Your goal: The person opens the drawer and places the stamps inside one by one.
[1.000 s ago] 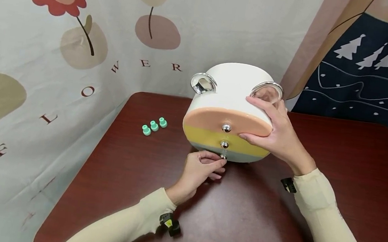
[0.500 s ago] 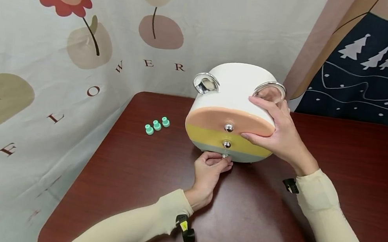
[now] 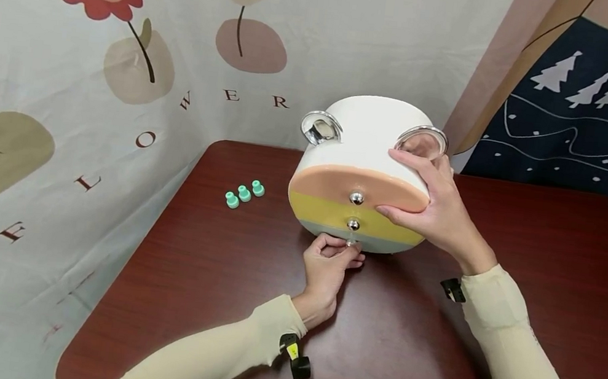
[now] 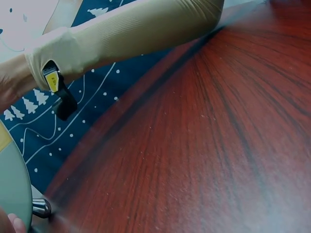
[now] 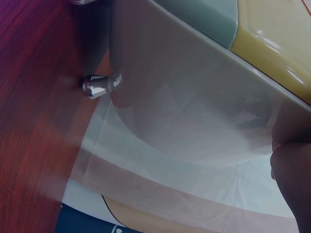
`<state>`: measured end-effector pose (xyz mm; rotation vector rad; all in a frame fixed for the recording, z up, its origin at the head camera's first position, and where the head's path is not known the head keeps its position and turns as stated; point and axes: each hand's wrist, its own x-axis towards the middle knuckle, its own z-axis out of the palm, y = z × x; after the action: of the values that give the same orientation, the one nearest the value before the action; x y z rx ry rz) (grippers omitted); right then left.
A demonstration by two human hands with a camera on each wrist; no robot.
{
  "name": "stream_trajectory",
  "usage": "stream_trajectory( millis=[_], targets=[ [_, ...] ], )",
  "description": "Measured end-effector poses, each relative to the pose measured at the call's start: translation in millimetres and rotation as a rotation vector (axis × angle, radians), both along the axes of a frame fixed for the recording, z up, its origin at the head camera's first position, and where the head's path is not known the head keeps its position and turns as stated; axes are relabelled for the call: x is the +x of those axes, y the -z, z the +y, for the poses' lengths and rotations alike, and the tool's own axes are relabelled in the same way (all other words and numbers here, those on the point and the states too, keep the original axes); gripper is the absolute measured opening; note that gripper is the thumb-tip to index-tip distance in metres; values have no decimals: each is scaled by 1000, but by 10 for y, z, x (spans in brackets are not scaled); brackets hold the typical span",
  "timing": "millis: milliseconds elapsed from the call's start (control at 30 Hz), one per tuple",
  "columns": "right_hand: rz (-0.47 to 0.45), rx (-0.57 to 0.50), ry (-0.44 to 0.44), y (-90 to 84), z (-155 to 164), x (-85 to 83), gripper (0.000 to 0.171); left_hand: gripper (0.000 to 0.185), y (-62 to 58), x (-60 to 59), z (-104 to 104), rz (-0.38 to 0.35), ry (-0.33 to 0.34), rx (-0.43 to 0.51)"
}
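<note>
A small white oval drawer chest (image 3: 374,129) stands on the table, tilted front toward me, with orange, yellow and grey-green drawer fronts and silver ear-shaped rings on top. Each drawer has a round silver knob. My left hand (image 3: 323,275) pinches the lowest knob (image 3: 352,243) between thumb and finger. My right hand (image 3: 441,207) grips the chest's right side, thumb on the front and fingers over the white body near the right ring (image 3: 423,140). In the right wrist view, the chest's white side (image 5: 189,82) and a silver foot (image 5: 99,85) fill much of the frame.
Three mint-green pegs (image 3: 245,193) stand in a row on the dark red table (image 3: 203,302), left of the chest. A flower-print cloth (image 3: 160,20) hangs behind, with a dark tree-print cloth (image 3: 584,120) at the right.
My left hand has shifted right and its wrist has turned; its fingers now close around the lowest knob. The right hand keeps its hold. No drawer visibly moves.
</note>
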<state>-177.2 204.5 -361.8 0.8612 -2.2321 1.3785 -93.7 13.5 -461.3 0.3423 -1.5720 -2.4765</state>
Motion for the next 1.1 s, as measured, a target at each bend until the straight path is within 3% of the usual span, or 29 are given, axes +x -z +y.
stream_trajectory(
  millis=[200, 633, 933, 1100],
  targets=[
    [12, -3, 17, 4, -11, 8, 89, 24, -26, 69, -16, -8, 8, 0],
    [33, 7, 34, 41, -24, 7, 87, 24, 7, 450, -114, -11, 58, -13],
    [39, 2, 42, 12, -16, -1, 88, 21, -1, 560, -117, 0, 64, -31],
    [25, 3, 48, 31, -9, -12, 90, 22, 7, 682, -141, -18, 73, -40]
  ],
)
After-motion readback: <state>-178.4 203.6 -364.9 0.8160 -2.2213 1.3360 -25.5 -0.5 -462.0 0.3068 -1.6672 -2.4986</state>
